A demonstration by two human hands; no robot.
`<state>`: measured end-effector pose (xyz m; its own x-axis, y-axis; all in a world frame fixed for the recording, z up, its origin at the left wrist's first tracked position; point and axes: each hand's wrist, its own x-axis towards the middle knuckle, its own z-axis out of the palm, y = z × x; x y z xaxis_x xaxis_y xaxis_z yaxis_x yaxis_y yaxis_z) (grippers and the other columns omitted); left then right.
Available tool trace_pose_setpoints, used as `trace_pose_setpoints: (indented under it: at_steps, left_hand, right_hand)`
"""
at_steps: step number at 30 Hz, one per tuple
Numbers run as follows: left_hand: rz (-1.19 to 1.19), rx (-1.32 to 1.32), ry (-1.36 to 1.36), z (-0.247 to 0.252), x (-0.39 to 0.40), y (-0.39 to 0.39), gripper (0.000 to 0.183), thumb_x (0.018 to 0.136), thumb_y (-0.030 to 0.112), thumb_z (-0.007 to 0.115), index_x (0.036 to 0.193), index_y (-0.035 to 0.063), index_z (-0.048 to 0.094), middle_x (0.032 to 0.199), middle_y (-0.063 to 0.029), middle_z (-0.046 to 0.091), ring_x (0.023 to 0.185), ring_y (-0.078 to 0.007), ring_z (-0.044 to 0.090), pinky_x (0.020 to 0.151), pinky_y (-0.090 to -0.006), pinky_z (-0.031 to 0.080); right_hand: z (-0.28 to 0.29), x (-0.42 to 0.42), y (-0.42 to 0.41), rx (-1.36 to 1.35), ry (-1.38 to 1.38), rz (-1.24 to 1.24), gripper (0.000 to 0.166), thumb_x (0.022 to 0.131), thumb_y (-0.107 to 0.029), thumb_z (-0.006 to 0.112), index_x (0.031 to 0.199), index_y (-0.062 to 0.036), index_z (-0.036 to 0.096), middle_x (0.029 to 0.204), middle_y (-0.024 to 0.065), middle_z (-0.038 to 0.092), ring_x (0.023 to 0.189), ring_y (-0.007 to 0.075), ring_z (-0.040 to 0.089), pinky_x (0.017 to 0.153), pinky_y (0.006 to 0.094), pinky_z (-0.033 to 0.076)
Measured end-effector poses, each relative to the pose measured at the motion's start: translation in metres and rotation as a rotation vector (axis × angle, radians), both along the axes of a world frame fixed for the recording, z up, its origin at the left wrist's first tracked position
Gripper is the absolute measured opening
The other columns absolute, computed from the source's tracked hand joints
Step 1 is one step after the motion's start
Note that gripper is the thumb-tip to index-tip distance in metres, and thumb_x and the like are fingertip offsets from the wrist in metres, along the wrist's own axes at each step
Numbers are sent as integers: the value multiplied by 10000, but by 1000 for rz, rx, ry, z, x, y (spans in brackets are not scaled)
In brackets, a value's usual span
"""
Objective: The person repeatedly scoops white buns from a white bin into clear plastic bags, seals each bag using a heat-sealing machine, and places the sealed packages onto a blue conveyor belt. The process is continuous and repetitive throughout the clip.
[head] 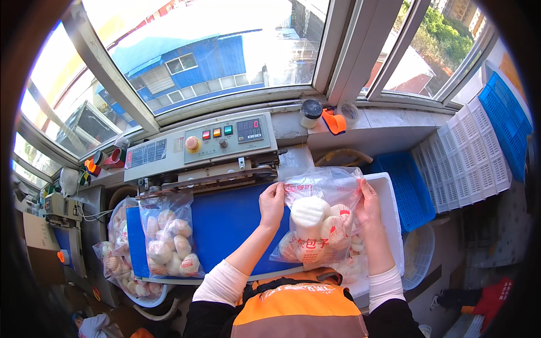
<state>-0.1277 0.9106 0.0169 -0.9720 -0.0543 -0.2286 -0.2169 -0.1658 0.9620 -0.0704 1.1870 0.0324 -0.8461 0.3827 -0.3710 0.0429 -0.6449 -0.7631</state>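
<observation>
My left hand pinches the upper left edge of a clear printed plastic bag of white buns. On the other side, my right hand grips the bag's upper right edge. The bag lies over the right end of the blue conveyor belt and the white foam box beside it. Another bag of buns rests on the left part of the belt, its top at the band sealing machine. More bagged buns fill a round plastic basket at the belt's left end.
A blue crate and stacked white crates stand at the right. On the sill are a dark-lidded jar, an orange tape dispenser and a tape roll. Other people are at the lower left and lower right edges.
</observation>
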Motion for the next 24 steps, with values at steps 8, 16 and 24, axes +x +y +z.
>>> trace_pose_setpoints:
  at_steps: [8,16,24]
  left_hand:
    - [80,17,-139,-37,-19,5,261,990,200,610,998,-29,735,760,-14,682,588,-61,545,508,-259,445]
    - [133,-18,-186,-50,-25,-8,279,979,206,602,930,-33,738,738,-29,676,619,-85,537,554,-286,445]
    - [203,-251,-20,-40,-19,-20,302,1000,207,574,919,-40,728,708,-73,681,646,-113,554,628,-318,463]
  right_hand:
    - [-35,-42,-12,132,-65,-198,143,960,-172,698,968,-45,762,901,29,718,833,129,632,771,300,542]
    - [-15,-58,-34,286,-69,-184,151,973,-163,681,994,-45,772,822,-22,677,723,71,553,692,222,480]
    - [-33,-75,-30,481,-31,3,149,984,-121,652,1042,-53,771,896,-29,704,770,47,556,725,196,460]
